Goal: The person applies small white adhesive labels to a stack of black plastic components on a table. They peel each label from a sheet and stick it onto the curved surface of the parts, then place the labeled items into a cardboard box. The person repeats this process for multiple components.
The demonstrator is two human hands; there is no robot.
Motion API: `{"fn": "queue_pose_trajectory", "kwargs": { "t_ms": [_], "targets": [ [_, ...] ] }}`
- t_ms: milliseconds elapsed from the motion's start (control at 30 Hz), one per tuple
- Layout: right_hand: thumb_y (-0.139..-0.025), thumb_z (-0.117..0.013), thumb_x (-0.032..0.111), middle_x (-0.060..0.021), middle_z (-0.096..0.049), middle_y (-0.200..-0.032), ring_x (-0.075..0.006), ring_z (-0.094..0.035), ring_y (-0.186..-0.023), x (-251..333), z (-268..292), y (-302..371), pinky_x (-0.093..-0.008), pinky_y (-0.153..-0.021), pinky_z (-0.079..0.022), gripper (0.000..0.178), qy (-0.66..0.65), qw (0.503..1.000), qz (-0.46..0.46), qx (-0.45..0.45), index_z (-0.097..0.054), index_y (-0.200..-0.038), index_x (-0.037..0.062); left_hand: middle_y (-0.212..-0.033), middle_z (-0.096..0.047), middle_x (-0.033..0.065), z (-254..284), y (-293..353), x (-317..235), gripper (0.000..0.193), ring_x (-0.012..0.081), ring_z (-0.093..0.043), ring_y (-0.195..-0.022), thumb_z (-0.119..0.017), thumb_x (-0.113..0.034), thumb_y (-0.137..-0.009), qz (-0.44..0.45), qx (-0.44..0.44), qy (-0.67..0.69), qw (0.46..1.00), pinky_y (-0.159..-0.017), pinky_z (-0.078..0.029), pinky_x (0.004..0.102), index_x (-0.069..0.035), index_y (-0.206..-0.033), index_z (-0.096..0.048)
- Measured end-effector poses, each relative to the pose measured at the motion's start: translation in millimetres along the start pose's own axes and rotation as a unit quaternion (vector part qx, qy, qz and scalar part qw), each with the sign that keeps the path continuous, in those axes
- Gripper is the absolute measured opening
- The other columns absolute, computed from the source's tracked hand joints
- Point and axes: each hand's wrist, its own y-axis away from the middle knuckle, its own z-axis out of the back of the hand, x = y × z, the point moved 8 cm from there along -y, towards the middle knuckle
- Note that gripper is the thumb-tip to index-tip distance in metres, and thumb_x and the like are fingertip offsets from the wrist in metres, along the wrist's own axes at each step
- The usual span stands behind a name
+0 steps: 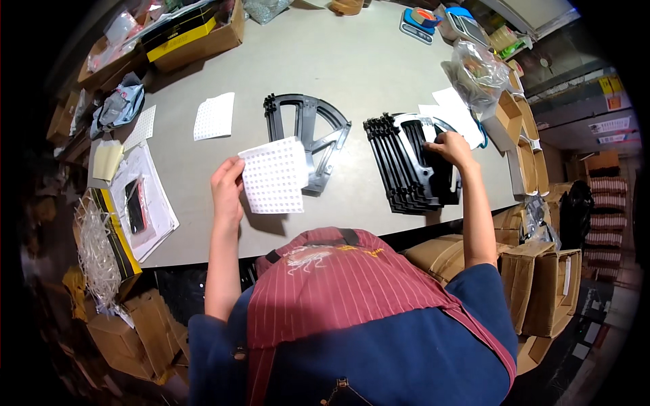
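Observation:
My left hand [228, 184] pinches the left edge of a white label sheet [274, 179] covered in rows of small printed marks. The sheet is held above the table and overlaps part of a single black fan-shaped plastic bracket [308, 115] that lies flat behind it. To the right, several like brackets form a stack [399, 172]. My right hand [452, 147] is closed at the upper right of that stack, fingertips gripping the top bracket [425, 169]. Whether a small label is also between those fingers cannot be seen.
Two more label sheets lie at the left, one [214, 116] nearer the middle. A phone [135, 206] rests on papers [152, 189]. Open cartons [203, 44] stand at the back left. Scales [416, 27], a clear plastic bag [477, 74] and small cardboard boxes [508, 122] line the right.

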Motion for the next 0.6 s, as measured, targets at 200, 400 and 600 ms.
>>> {"fn": "queue_pose_trajectory", "kwargs": {
  "t_ms": [200,400,600],
  "targets": [
    [-0.084,-0.074,0.055,-0.0182,-0.072,-0.078,-0.0387,-0.070,-0.078,25.0,9.6,13.1,-0.0471,-0.071,-0.054,0.053,0.106,0.994,0.002,-0.021,-0.074,-0.080,0.0029,-0.090,-0.065,-0.0018,-13.8,7.5,-7.1,0.019,0.0036,-0.055,-0.077,-0.060,-0.017,-0.099,-0.010,0.002,-0.030,0.999,-0.066,-0.040,0.0185,-0.002,-0.107,-0.067],
    [-0.090,-0.070,0.037,-0.0182,-0.072,-0.084,-0.0374,-0.069,-0.082,83.4,40.7,45.7,-0.0447,-0.075,-0.054,0.035,-0.109,0.990,0.068,-0.051,-0.071,-0.091,0.0016,-0.094,-0.067,-0.0007,5.0,26.0,-0.8,0.020,0.0039,-0.058,-0.079,-0.060,-0.019,-0.099,0.004,-0.008,-0.048,0.999,-0.067,-0.041,0.0180,-0.001,-0.107,-0.067],
    [-0.083,-0.075,0.033,-0.0199,-0.070,-0.087,-0.0395,-0.068,-0.089,76.3,-13.7,35.0,-0.0462,-0.078,-0.054,0.034,-0.044,0.991,0.127,0.015,-0.069,-0.093,0.0006,-0.091,-0.068,-0.0011,-1.8,25.7,9.4,0.021,0.0037,-0.060,-0.079,-0.061,-0.020,-0.100,-0.004,0.003,-0.034,0.999,-0.069,-0.044,0.0182,-0.001,-0.107,-0.067]
  ]
}}
